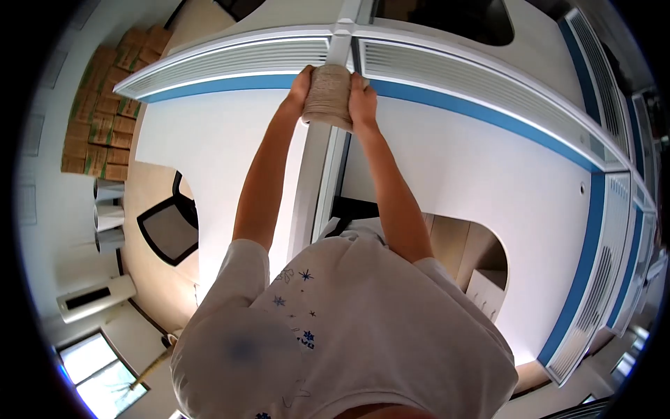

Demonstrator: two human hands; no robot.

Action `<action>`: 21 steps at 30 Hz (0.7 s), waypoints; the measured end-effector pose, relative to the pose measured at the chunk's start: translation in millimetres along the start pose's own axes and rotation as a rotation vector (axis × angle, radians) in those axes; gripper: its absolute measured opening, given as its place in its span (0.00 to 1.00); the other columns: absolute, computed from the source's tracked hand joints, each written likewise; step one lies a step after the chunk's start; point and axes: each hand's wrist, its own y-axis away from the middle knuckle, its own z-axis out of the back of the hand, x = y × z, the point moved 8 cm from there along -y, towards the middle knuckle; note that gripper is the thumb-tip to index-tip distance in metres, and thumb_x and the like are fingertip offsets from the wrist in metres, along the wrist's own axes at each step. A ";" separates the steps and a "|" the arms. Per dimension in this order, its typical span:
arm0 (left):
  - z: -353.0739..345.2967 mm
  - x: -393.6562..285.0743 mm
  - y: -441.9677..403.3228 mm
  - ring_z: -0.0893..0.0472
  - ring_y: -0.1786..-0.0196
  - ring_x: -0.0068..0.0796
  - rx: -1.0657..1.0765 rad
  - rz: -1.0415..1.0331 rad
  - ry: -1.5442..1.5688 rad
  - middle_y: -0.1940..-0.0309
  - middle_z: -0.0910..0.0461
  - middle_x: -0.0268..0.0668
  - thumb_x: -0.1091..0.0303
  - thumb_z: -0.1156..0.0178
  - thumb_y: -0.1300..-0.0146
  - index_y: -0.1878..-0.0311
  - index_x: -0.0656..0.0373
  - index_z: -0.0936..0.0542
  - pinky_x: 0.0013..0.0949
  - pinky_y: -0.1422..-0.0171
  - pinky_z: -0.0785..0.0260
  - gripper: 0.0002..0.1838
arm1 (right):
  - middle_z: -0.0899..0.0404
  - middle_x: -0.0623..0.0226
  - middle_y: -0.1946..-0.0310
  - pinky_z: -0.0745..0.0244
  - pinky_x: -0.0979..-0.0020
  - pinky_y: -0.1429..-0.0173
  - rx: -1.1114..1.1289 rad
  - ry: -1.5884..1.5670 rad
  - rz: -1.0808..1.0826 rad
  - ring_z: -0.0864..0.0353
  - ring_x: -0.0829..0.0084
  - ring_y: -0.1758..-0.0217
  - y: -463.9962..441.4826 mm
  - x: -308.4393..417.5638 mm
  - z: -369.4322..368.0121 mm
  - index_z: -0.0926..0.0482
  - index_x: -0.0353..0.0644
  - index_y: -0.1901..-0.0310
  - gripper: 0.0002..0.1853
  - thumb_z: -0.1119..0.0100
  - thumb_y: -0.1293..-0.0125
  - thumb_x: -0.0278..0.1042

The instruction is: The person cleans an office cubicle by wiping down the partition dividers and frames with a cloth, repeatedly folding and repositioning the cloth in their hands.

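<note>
A beige cylinder point(329, 96) with a ribbed surface, like a wound roll of twine, is held between my two hands at arm's length. My left hand point(301, 89) grips its left side. On the right side, my right hand point(362, 105) presses against it with curled fingers. The cylinder is over the white partition post point(312, 185), close to where the dividers meet. Whether its lower end touches the partition I cannot tell.
White slatted dividers with blue bands point(481, 106) cross ahead of me. White desks point(460, 157) lie on both sides. At left are a black-framed chair point(169, 230), stacked cardboard boxes point(105, 115) and white cylinders point(109, 216). A drawer cabinet point(485, 293) stands under the right desk.
</note>
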 end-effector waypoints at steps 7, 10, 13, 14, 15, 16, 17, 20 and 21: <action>-2.8 7.9 6.8 0.18 0.58 0.35 0.116 0.021 0.101 0.60 0.16 0.40 0.53 0.57 0.26 0.51 0.61 0.19 0.37 0.47 0.24 0.23 | 0.17 0.37 0.55 0.26 0.53 0.41 0.003 0.060 0.066 0.18 0.38 0.47 10.4 4.5 6.6 0.18 0.29 0.52 0.33 0.48 0.30 0.60; 0.0 7.8 7.8 0.18 0.58 0.35 0.105 -0.014 0.083 0.60 0.16 0.40 0.53 0.57 0.27 0.51 0.61 0.19 0.37 0.47 0.24 0.23 | 0.18 0.36 0.49 0.29 0.58 0.37 0.076 0.091 0.011 0.20 0.43 0.41 21.1 12.0 8.3 0.20 0.27 0.46 0.36 0.49 0.29 0.62; 7.9 10.2 -15.3 0.19 0.59 0.33 0.018 0.027 0.016 0.60 0.17 0.39 0.50 0.53 0.28 0.52 0.59 0.18 0.37 0.48 0.26 0.23 | 0.18 0.34 0.56 0.25 0.51 0.43 -0.013 0.157 0.077 0.19 0.36 0.48 -3.3 -1.7 -5.9 0.17 0.28 0.55 0.33 0.52 0.29 0.59; 13.0 9.9 -23.3 0.19 0.60 0.33 -0.005 0.024 -0.015 0.60 0.17 0.39 0.50 0.52 0.28 0.52 0.59 0.17 0.37 0.49 0.26 0.23 | 0.18 0.34 0.56 0.25 0.50 0.43 -0.015 0.176 0.100 0.19 0.35 0.48 -17.3 5.3 -10.3 0.17 0.28 0.55 0.33 0.52 0.29 0.59; 11.0 -10.8 -15.0 0.20 0.58 0.34 -0.146 -0.053 -0.193 0.59 0.17 0.40 0.47 0.49 0.31 0.50 0.61 0.17 0.37 0.48 0.28 0.25 | 0.18 0.34 0.56 0.25 0.49 0.43 -0.013 0.197 0.118 0.19 0.34 0.49 -27.8 11.9 -11.3 0.17 0.27 0.55 0.34 0.53 0.28 0.59; 11.0 -13.2 -21.8 0.20 0.57 0.35 -0.155 -0.014 -0.199 0.58 0.17 0.41 0.47 0.48 0.32 0.50 0.61 0.17 0.38 0.48 0.28 0.26 | 0.18 0.33 0.56 0.25 0.48 0.43 -0.010 0.221 0.137 0.19 0.34 0.49 -36.2 18.9 -12.3 0.17 0.27 0.55 0.34 0.53 0.28 0.60; 10.6 -18.4 -41.8 0.21 0.56 0.36 -0.163 0.022 -0.200 0.57 0.17 0.41 0.46 0.48 0.33 0.49 0.62 0.17 0.38 0.48 0.28 0.27 | 0.17 0.34 0.57 0.23 0.47 0.44 -0.042 0.237 0.097 0.19 0.33 0.50 -46.5 25.1 -11.6 0.17 0.28 0.55 0.35 0.54 0.29 0.60; 18.8 -16.5 -96.7 0.21 0.55 0.38 -0.152 0.043 -0.191 0.56 0.17 0.44 0.45 0.48 0.34 0.49 0.64 0.18 0.40 0.49 0.28 0.28 | 0.18 0.36 0.50 0.26 0.49 0.38 -0.053 0.323 0.032 0.20 0.37 0.43 -67.5 30.8 -15.5 0.17 0.31 0.50 0.36 0.54 0.30 0.64; 17.7 -16.8 -97.0 0.21 0.55 0.39 -0.143 0.044 -0.191 0.55 0.18 0.44 0.45 0.48 0.34 0.49 0.64 0.18 0.41 0.49 0.28 0.29 | 0.19 0.36 0.49 0.26 0.49 0.37 -0.052 0.322 0.028 0.21 0.38 0.42 -65.8 34.0 -14.8 0.17 0.32 0.49 0.36 0.54 0.30 0.64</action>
